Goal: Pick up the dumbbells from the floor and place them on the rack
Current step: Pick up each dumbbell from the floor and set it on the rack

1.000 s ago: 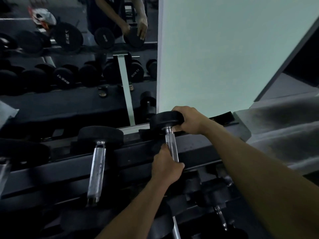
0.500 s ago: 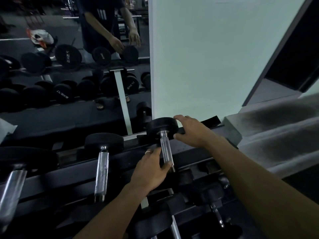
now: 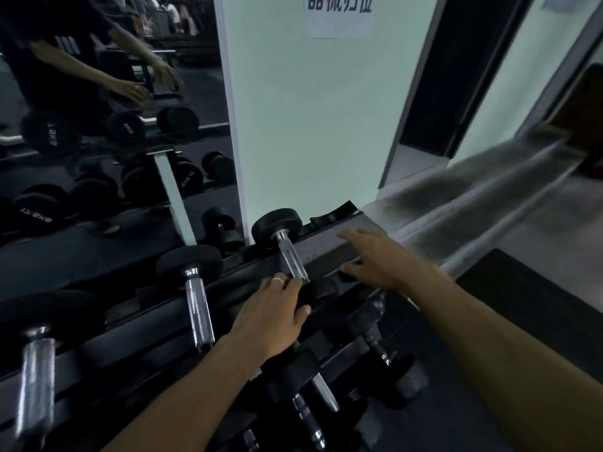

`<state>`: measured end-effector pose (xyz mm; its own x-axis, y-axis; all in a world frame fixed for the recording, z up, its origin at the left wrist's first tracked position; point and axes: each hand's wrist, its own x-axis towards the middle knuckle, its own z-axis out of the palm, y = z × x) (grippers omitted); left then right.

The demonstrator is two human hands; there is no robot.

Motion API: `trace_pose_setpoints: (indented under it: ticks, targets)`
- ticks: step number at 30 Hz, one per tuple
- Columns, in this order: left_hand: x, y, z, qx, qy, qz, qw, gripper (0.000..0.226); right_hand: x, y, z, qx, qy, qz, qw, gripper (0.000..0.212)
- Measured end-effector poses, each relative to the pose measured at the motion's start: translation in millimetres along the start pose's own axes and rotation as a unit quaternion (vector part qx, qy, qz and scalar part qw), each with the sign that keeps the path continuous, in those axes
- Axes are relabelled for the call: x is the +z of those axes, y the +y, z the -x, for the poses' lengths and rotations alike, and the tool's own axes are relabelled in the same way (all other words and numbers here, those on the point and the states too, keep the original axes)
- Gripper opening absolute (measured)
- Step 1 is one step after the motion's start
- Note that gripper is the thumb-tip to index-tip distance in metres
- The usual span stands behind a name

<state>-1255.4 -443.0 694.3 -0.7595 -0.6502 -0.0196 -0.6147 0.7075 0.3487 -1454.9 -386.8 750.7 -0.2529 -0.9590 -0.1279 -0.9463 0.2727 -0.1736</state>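
Observation:
A small black dumbbell (image 3: pixel 283 234) with a chrome handle lies across the top tier of the dark rack (image 3: pixel 329 247), at its right end. My left hand (image 3: pixel 277 314) hovers with fingers apart over the near end of that handle, fingertips touching or nearly touching it. My right hand (image 3: pixel 378 259) is spread over the rack's right end, off the dumbbell. Two larger dumbbells (image 3: pixel 192 278) rest on the same tier to the left.
Lower rack tiers hold more dumbbells (image 3: pixel 378 350). A mirror (image 3: pixel 114 125) on the left reflects a person and other weights. A pale wall (image 3: pixel 319 109) with a paper notice stands behind; a grey ledge (image 3: pixel 473 190) runs along the right.
Both hands have let go of the small dumbbell, which now rests on the rack. My right hand slid off its far head to the right; my left hand drew back down the handle.

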Motion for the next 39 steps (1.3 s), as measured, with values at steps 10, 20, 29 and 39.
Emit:
trace_pose_setpoints:
  ticks: [10,20,29,39]
  targets:
    - [29,54,95,0.171,-0.084,0.01,0.982,0.057,25,-26,185,0.166,0.009,-0.029,0.986,0.064]
    - [144,160,189,0.297,-0.208,0.012,0.932,0.062,126,22,373,0.337,-0.028,-0.111,0.935,0.069]
    - [322,233,311,0.299,-0.363,-0.036,0.882,0.064,289,85,539,0.418,-0.081,-0.184,0.886,0.067]
    - [545,211,406,0.215,-0.456,-0.095,0.858,0.069,538,135,640,0.403,-0.177,-0.268,0.857,0.071]
